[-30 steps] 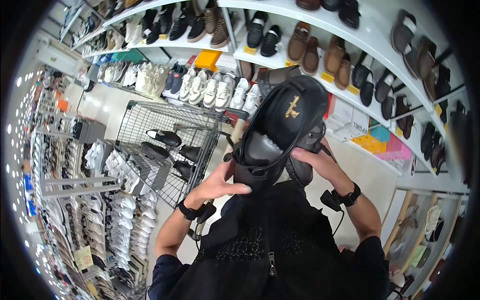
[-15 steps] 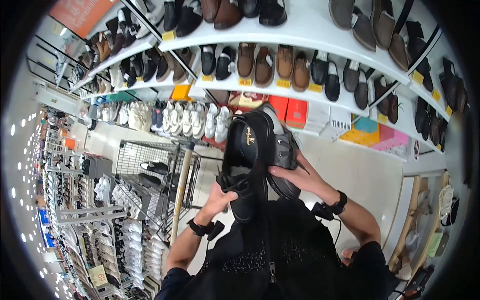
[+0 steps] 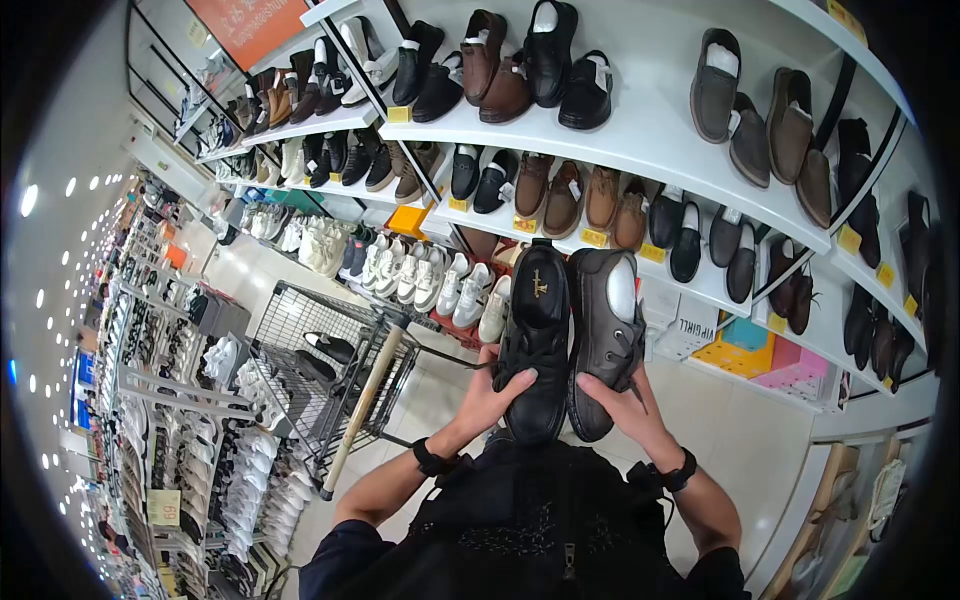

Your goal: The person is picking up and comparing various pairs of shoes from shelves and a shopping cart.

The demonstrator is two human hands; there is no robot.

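Note:
My left hand (image 3: 492, 393) grips a black lace-up shoe (image 3: 537, 340) near its toe, thumb on the upper. A gold mark shows on its insole. Beside it, my right hand (image 3: 622, 405) is closed round a dark grey-brown lace-up shoe (image 3: 603, 345), which has white stuffing in its opening. The two shoes are held side by side in front of my chest, toes toward me and soles facing down and away. The fingers under both shoes are mostly hidden.
A shopping cart (image 3: 330, 375) with dark shoes inside stands to the left. White shelves (image 3: 640, 130) carry pairs of black and brown shoes ahead. White sneakers (image 3: 415, 275) line the bottom row, near stacked colored boxes (image 3: 745, 350). A lower rack (image 3: 835, 500) stands at right.
Both shoes have been turned and drawn level, so their tops now face me side by side. My hands have shifted right, and the view has moved so the upper shelves show more.

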